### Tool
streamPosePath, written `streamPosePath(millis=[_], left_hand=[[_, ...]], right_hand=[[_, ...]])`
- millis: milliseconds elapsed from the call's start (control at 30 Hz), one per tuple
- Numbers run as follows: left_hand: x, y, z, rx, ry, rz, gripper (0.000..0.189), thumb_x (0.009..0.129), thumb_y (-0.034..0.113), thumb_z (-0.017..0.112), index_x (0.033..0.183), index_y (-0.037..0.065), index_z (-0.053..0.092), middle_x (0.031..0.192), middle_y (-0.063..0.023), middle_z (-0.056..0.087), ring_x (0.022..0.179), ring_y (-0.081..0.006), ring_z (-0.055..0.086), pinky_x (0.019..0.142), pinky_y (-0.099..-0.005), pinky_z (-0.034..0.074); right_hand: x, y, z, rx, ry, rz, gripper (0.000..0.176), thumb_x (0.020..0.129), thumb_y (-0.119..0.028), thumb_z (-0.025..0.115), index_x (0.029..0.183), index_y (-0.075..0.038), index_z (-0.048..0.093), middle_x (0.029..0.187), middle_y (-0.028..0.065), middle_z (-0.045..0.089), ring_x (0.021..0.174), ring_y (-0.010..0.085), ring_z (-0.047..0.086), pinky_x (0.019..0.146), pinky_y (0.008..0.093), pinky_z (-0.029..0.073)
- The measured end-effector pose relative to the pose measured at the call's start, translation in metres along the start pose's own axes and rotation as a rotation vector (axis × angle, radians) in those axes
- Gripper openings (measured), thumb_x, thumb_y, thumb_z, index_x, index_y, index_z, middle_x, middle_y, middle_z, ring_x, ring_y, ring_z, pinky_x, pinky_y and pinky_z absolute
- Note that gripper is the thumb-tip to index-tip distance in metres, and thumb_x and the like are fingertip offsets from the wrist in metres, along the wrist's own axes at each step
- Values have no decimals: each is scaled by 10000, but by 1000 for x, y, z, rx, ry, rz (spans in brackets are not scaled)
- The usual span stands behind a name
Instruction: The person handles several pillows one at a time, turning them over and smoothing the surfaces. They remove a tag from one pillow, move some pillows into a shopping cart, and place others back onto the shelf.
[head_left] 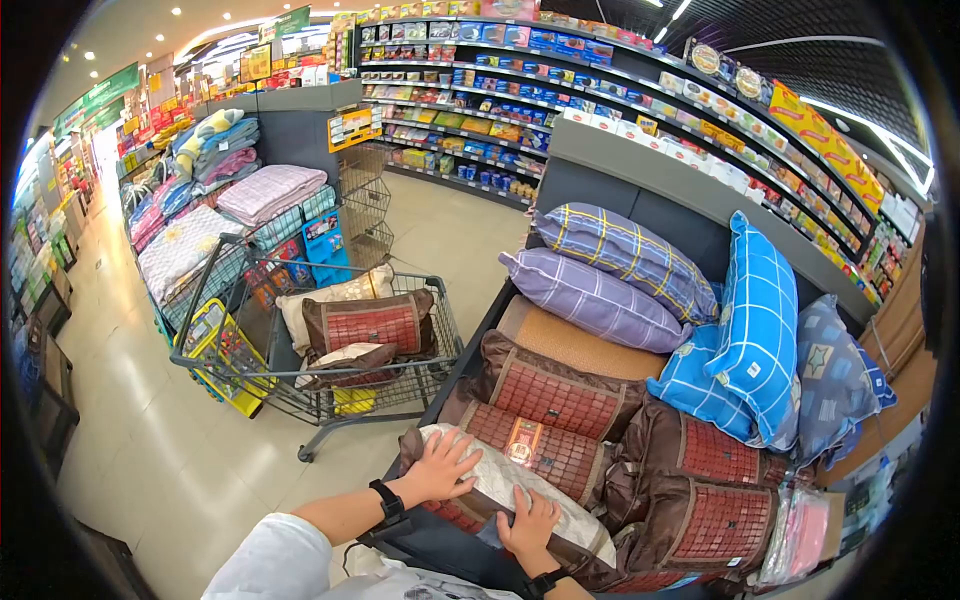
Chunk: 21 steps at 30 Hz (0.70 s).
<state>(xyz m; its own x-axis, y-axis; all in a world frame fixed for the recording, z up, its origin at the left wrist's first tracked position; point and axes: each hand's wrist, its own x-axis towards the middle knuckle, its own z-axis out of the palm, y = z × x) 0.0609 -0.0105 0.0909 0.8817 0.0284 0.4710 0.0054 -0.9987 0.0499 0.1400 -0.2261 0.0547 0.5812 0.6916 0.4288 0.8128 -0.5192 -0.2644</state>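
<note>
A pillow with a pale cream back and brown edging lies in front of me, tilted, on the display of pillows. My left hand rests on its left end with the fingers spread. Further right, my right hand lies on the near side of the same pillow, fingers apart. Just beyond is a brown pillow with a red tile-like mat panel and a label. Similar red-panelled pillows lie to the right. The underside of the cream-backed pillow is hidden.
A shopping cart at the left holds several pillows, among them a red-panelled one. Plaid purple pillows and blue checked pillows are stacked behind. Folded bedding and stocked shelves stand farther back.
</note>
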Motion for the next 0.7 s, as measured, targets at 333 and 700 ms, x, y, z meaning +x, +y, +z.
streamPosePath(millis=[333,700], left_hand=[[57,-12,25,-69,-136,-32,391,784,359,545,1052,74,557,983,-141,524,1011,-341,432,904,-523,286],[2,16,-13,-38,-118,-35,471,843,363,490,1232,98,474,1290,-191,403,1220,-378,322,978,-539,224]], right_hand=[[45,45,8,184,-80,109,404,764,-333,563,1101,-111,552,1014,115,545,971,289,496,847,421,328],[-18,37,-46,-55,-206,63,518,794,-416,553,1252,-185,482,1311,142,395,1244,363,296,948,609,210]])
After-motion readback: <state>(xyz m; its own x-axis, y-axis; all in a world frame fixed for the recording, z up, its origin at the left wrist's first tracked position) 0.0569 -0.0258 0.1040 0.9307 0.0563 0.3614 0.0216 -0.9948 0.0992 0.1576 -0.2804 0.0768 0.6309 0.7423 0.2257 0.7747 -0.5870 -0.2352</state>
